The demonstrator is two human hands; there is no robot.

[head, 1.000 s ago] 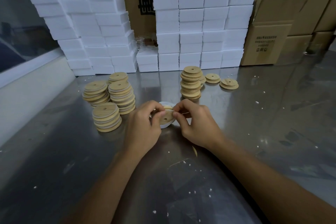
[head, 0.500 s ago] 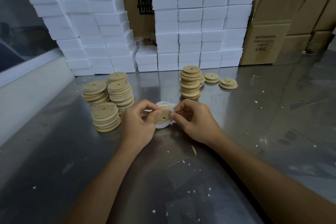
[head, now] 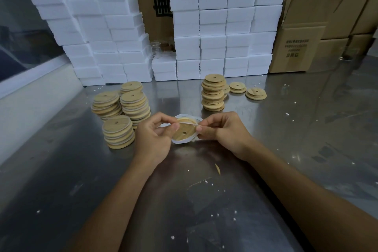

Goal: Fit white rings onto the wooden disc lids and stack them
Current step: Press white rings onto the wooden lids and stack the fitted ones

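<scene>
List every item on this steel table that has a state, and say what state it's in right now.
wooden lid: held tilted above the table, ring partly on
white ring: stretched round the lid, not seated
left hand: pinching lid and ring
right hand: pinching the ring
left stacks: ringed, upright
right stack: upright, leaning slightly
cardboard box: flap open

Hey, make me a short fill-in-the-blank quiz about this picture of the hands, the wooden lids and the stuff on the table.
1. Both hands hold one wooden lid with a ____ ring partly around it.
2. Each wooden lid has a small ____ in its middle.
3. The lids stand in stacks on a ____ table.
4. Behind the tallest stack rise stacked white ____ blocks.

Missing words: white; hole; metal; foam
</scene>
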